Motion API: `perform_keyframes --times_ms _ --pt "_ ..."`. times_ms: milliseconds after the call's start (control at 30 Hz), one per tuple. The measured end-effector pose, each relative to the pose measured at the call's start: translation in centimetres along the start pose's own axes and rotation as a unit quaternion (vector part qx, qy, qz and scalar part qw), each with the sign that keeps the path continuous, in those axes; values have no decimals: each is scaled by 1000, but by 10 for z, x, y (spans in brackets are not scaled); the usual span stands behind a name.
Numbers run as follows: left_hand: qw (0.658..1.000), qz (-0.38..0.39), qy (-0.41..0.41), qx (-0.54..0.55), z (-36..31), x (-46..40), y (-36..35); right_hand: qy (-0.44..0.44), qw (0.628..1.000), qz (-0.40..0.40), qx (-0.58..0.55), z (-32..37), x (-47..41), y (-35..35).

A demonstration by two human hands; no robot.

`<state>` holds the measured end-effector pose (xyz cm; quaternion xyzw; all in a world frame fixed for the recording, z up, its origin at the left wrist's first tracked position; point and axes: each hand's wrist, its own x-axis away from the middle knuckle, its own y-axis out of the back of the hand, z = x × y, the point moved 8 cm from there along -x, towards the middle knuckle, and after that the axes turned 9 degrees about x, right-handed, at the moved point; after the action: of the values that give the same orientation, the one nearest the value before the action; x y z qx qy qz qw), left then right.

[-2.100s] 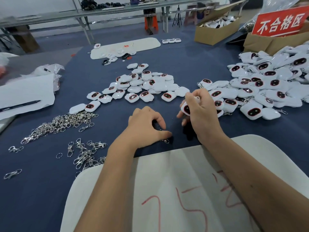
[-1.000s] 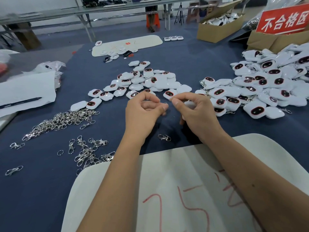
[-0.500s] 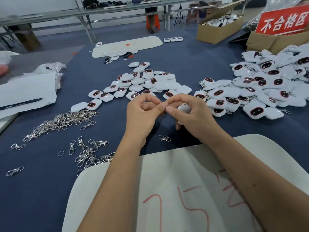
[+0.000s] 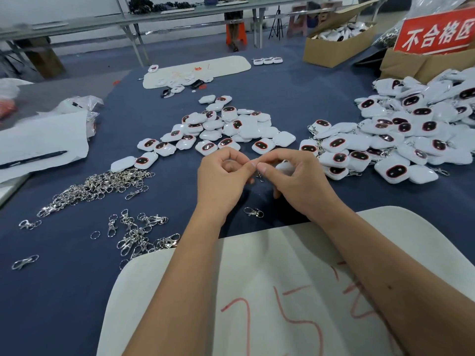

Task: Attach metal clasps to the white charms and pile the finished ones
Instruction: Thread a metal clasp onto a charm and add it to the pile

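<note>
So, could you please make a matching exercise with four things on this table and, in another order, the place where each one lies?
Things:
1. heap of metal clasps
2. single clasp
3. black pen
4. red sign

Places:
A. on the white paper at the left edge
B. on the blue cloth just below the two hands
C. far right corner, above a cardboard box
D. left of the hands, near the closest loose charms

Pairs: 1-D, 2-B, 3-A, 4-C
</note>
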<state>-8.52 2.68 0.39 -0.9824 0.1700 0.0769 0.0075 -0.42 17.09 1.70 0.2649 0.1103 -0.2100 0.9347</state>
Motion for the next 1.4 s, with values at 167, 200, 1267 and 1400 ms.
perform_keyframes --times_ms 167,200,1267,1400 --pt "999 19 13 48 0 -1 -1 -7 1000 9 17 -2 0 -1" --pt "999 22 10 42 0 0 -2 -9 1000 11 18 -3 0 -1" --pt "995 75 -56 14 -17 4 -17 -7 998 -27 -49 -6 -4 6" --pt "993 97 -48 42 -16 4 -20 -13 995 -26 -95 -7 -6 8"
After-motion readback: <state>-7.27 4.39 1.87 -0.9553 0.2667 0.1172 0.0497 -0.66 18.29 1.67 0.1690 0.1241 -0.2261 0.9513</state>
